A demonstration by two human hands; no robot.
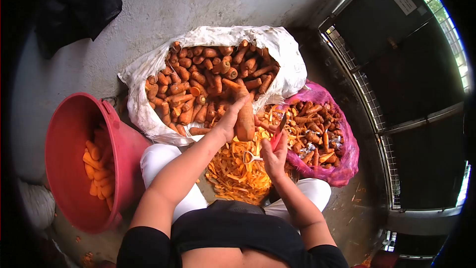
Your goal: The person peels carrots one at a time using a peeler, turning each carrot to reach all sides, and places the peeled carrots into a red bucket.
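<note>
Holding carrot (245,121), left hand (230,120) outstretched (angled inward)

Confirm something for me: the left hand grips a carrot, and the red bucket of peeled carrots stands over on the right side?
Not quite: the head view shows the red bucket of peeled carrots on the left side, not the right. The left hand does grip a carrot.
</note>
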